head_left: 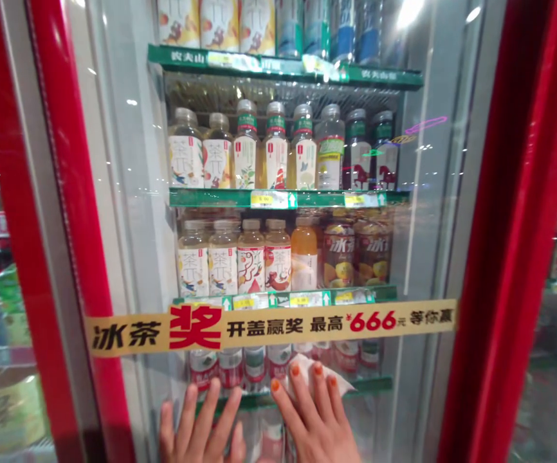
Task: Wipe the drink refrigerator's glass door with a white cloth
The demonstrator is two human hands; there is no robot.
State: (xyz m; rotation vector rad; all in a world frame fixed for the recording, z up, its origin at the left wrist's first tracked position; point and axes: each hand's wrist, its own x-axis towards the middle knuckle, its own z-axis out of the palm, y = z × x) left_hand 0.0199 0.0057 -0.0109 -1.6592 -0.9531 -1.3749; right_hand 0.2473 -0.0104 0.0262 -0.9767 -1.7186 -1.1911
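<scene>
One white cloth (343,386), thin and crumpled, lies flat against the lower part of the glass door (128,225), below the yellow sticker (269,326). My right hand (314,424) presses it there, fingers extended, not closed around it. My left hand (201,431) rests just beside, fingers spread, holding nothing. Bottles (252,260) stand behind the glass.

Bare left hand (200,432) and right hand (319,427), orange-painted nails on the right fingers (301,392)
</scene>
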